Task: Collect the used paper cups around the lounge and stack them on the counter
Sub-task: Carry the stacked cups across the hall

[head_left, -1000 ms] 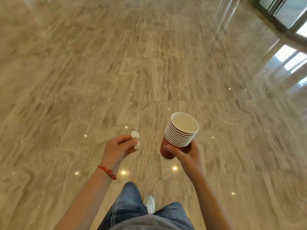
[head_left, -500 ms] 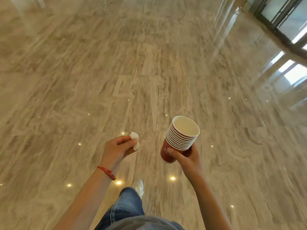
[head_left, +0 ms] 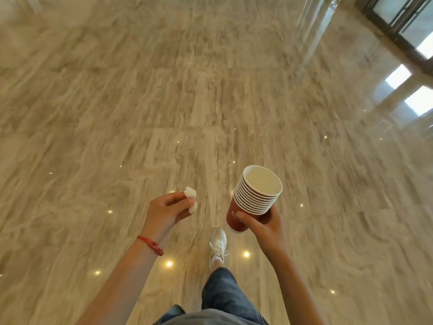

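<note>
A stack of several red paper cups with white rims (head_left: 255, 198) tilts slightly left; the top cup looks empty. My right hand (head_left: 267, 222) grips the stack around its lowest cup, thumb across the printed front. To the left, my left hand (head_left: 167, 212) pinches a small crumpled white tissue (head_left: 191, 198) between curled fingers. A red cord bracelet (head_left: 151, 245) sits on that wrist. Both hands are held out above the floor in front of me. No counter is in view.
Polished beige marble floor (head_left: 164, 102) stretches ahead, reflecting small ceiling lights. Dark-framed glass doors (head_left: 403, 22) stand at the top right, with bright window reflections below them. My jeans leg and white sneaker (head_left: 218, 245) step forward between my arms.
I have walked forward across the floor. My right leg and white sneaker have swung forward. Both hands keep their holds, and the cup stack has barely shifted.
</note>
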A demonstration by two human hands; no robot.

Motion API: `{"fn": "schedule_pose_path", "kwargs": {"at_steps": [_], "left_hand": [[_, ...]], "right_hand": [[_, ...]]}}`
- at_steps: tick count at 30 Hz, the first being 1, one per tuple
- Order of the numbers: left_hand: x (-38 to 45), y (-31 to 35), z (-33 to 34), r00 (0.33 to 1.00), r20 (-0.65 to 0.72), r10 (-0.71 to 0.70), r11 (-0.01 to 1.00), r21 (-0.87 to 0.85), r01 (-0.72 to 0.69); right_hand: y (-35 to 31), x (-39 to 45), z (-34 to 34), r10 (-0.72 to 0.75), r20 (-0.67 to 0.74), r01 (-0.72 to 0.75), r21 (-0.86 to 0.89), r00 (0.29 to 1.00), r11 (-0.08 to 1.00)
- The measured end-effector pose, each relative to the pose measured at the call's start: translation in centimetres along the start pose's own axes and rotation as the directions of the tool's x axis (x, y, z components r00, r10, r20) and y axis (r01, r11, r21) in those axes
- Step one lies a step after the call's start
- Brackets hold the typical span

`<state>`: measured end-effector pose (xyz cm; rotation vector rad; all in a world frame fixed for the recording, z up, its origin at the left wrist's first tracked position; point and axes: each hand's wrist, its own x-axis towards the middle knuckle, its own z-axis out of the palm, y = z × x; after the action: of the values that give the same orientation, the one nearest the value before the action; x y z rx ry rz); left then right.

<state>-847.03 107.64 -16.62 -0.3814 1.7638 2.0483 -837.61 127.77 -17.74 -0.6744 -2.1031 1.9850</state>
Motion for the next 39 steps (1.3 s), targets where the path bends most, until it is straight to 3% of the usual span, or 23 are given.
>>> {"fn": "schedule_pose_path", "kwargs": {"at_steps": [14,21,30,39], "left_hand": [[27.8,14.1,15.3,1.0,-0.006,0.012,1.0,-0.024,-0.012],[45.8,20.1,20.9,1.0,0.007,0.006,1.0,-0.024,-0.006],[67.4,32.9,29.2,0.999,0.033,0.012,0.999,0.03,-0.013],[84.5,38.6,38.2,0.999,0.038,-0.018,0.999,0.04,0.017]], "right_hand": [[-7.6,34.2,-1.2,0.012,0.06,-0.01,-0.025,0.998,1.0],[-9.2,53.0,0.5,0.02,0.037,-0.021,0.012,0.999,1.0],[-16.2,76.0,2.4,0.0,0.027,0.0,-0.006,1.0,1.0],[-17.9,97.0,0.6,0.016,-0.007,-0.016,0.024,1.0,1.0]]}}
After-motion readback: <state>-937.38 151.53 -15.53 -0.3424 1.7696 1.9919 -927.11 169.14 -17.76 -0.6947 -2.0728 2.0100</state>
